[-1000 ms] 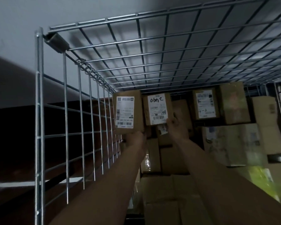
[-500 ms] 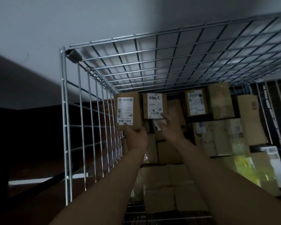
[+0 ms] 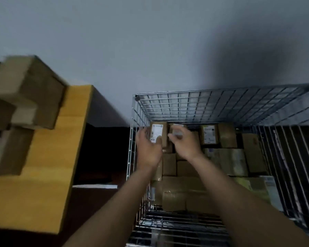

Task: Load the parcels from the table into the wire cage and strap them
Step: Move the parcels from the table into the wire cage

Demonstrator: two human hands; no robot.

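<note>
Camera has pulled back and swung left since the earlier frame, so the counter now shows; both hands have come slightly back from the rear row.

Labelled parcel (image 3: pixel 158 132) stands upright at the back-left corner of the wire cage (image 3: pixel 221 104), on top of the stack. Second parcel (image 3: pixel 175 126) is just beside it on the right.

Left hand (image 3: pixel 148 147) is cupped at the labelled parcel, fingers up its left side and thumb over the front. Motion blur, so cannot tell if it grips or has let go. Right hand (image 3: pixel 184 143) has fingers curled in front of the second parcel. Also cannot tell if it holds anything.

Step in hand, as I judge it: seating these two small boxes in the top row. To do it well, push each flush to the back mesh and tight to its neighbour, faces level, so a strap can bear evenly later. Confirm neither rocks before letting go.

Edges and room: left mesh wall (image 3: pixel 132 148) is just beside the left hand's fingers, so little sideways room there. Pull out straight back, not leftward. Stacked parcels (image 3: pixel 235 157) fill the cage below and to the right, with the front open for the arms.

Counter (image 3: pixel 52 157) stands to the left, apart from the cage, with more parcels (image 3: pixel 34 91) piled on it, blurred. Loading looks unfinished; no strap seen.
</note>
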